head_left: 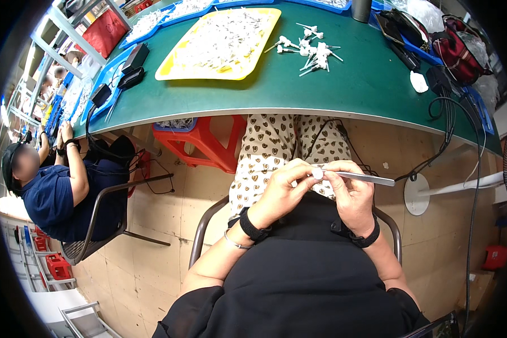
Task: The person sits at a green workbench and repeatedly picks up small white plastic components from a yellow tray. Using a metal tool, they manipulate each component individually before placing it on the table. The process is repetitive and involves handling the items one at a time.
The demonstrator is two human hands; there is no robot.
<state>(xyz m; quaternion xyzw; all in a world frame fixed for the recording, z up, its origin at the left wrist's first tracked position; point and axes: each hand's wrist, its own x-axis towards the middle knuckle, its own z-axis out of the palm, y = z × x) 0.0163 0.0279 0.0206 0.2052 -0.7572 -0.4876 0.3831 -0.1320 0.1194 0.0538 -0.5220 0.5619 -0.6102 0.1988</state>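
**Small white part worked with tweezers over the lap; finished pieces grouped on the counter**

Head view. The left hand (284, 188) is held above the lap, its fingers (303, 169) pinched on a small round white plastic part (318, 174). The right hand (352, 194) meets it from the other side, fingers closed around a pair of slim silver metal tweezers (361, 178), whose tips lie at the part. Part and tweezers are held well below the edge of the green-topped counter (355, 84), over patterned trousers.

Progress, as judged from the layout: a loose cluster of small white stemmed pieces (312, 50) lies on the counter, apart from any tray, and is taken to be work already done. One part is in hand. The supply appears far larger than the finished group, so the bulk is judged to remain.

Containers: a flat yellow plastic tray (169, 72) carries a wide, dense spread of small white pieces. Blue plastic trays (132, 38) along the far and left edges also hold white pieces; their kind cannot be told. A further blue tray sits under the counter on a red plastic stool (205, 147).

At left, another person in a dark blue top (53, 197) is seated at the neighbouring bench.
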